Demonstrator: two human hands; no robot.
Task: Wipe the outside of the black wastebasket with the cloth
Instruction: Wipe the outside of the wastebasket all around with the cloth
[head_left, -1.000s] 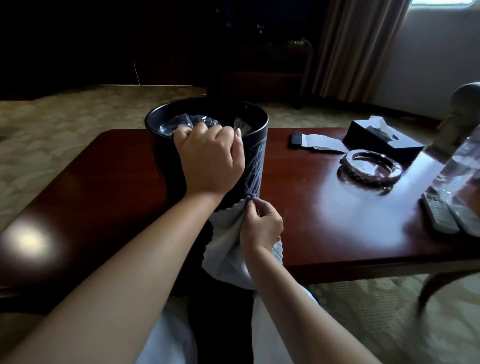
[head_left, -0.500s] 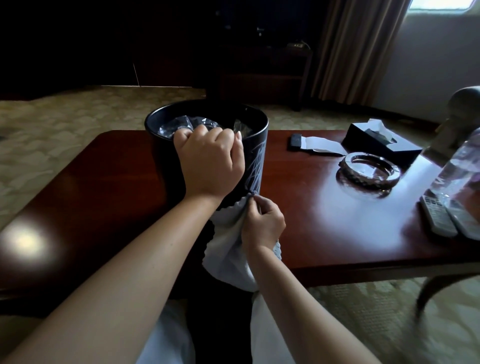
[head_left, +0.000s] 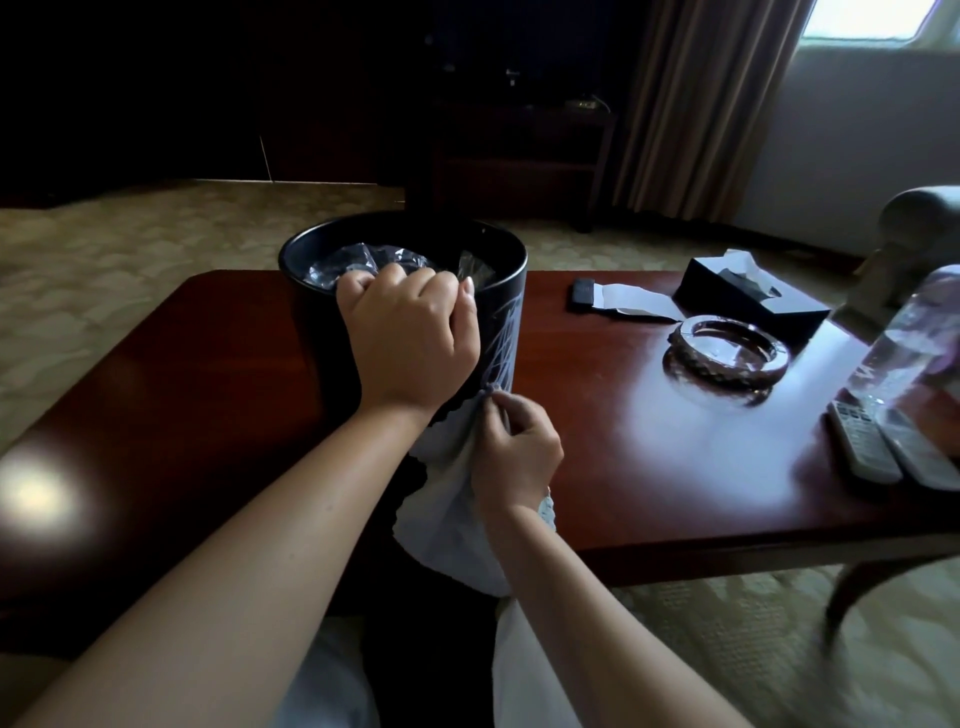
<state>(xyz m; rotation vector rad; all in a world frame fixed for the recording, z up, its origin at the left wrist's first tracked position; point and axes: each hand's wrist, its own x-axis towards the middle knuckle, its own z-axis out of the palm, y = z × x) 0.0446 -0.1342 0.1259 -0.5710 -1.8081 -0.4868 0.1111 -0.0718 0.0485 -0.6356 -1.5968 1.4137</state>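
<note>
- Left hand is curled over the near rim of the wastebasket, gripping it.
- Right hand pinches the cloth against the lower wall, at the basket's 5 o'clock.
- Done well, I'd judge: keep the rim braced, press the cloth flat, sweep round the wall (turning the basket for the far side).
- The basket stands upright at the near edge of the bench, long axis vertical, mouth up.

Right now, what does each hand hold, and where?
Left hand grips the wastebasket by its near rim; right hand pinches the cloth near its upper edge.
</note>
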